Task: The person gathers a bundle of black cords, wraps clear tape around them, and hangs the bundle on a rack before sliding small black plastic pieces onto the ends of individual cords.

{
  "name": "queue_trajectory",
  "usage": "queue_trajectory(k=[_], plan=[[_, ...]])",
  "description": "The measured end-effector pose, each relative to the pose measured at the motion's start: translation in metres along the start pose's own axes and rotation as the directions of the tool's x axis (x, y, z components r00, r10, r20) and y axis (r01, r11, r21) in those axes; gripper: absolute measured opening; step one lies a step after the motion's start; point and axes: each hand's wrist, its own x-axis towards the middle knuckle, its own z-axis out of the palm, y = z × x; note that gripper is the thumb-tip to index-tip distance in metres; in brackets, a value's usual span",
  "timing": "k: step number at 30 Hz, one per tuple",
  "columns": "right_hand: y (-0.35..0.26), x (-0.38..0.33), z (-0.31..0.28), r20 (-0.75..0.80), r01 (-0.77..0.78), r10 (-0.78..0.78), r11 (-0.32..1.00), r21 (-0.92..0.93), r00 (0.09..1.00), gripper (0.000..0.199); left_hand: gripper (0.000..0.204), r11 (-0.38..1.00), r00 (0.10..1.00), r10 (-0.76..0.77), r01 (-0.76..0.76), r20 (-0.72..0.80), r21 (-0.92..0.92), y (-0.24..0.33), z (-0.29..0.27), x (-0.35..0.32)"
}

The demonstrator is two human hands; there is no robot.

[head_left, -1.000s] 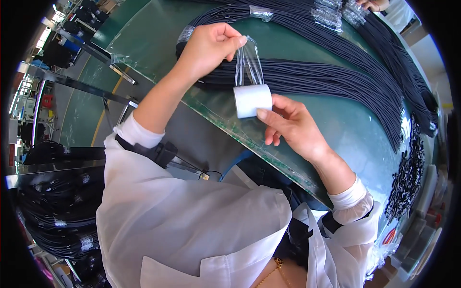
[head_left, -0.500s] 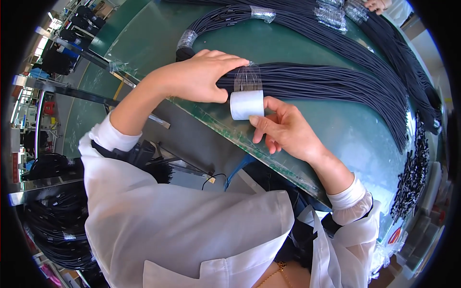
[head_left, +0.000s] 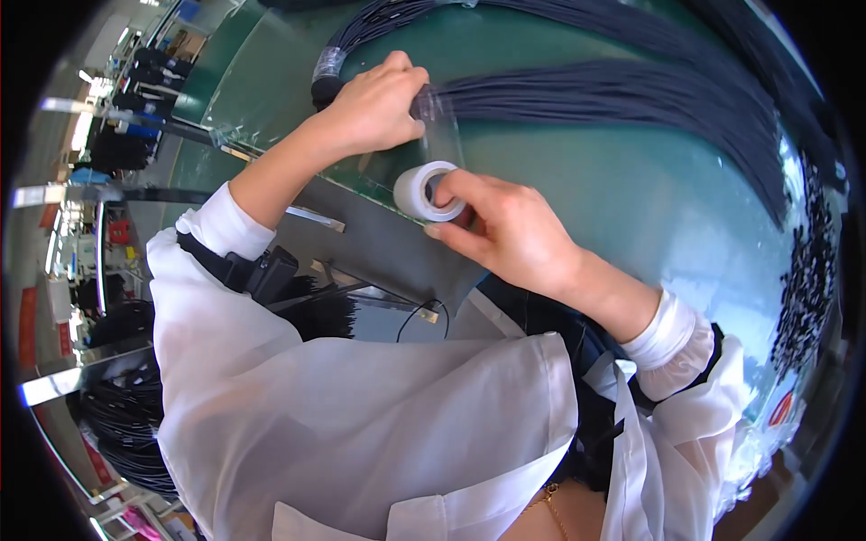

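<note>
The left hand is now curling around the cables, where a moment ago it was lying flatter over them with its fingers stretched out. It is grasping the cables, though its fingertips are hiding. The right hand is pinching the roll, with a finger going into the hole. The roll has been turning, so its open end is now facing up toward the head. It is sitting just off the right hand's fingertips, below and to the right of the left hand, near the table's edge.

The strip of tape is looking longer now. It is running from the cables, just beside the left hand, down to the roll. That is seeming to mean that the tape is sticking to the cables and the roll is letting more out.

Past the left hand, more cables are bending round, and a clear band is going around them. That bend is lying close by the left hand, so it may be getting in the way. The table is lying under the cables. Far off to the right of the right hand, small black parts are lying in a pile.
</note>
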Motion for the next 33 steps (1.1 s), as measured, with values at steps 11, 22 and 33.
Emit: queue_trajectory(k=[11,22,33], plan=[[0.012,-0.007,-0.001,-0.06,0.132,-0.141,0.981,-0.144,0.988,0.024,0.026,0.998,0.986,-0.064,0.062,0.155,0.018,0.01,-0.017,0.03],[0.015,-0.001,0.004,-0.044,0.133,-0.14,0.983,-0.126,0.989,0.025,0.025,0.943,0.984,-0.119,0.153,0.129,-0.296,-0.007,-0.005,0.025],[0.02,0.007,-0.003,-0.122,0.163,-0.238,0.884,-0.438,0.964,0.036,0.022,0.932,0.987,-0.073,0.118,0.143,-0.343,-0.017,-0.009,0.029]])
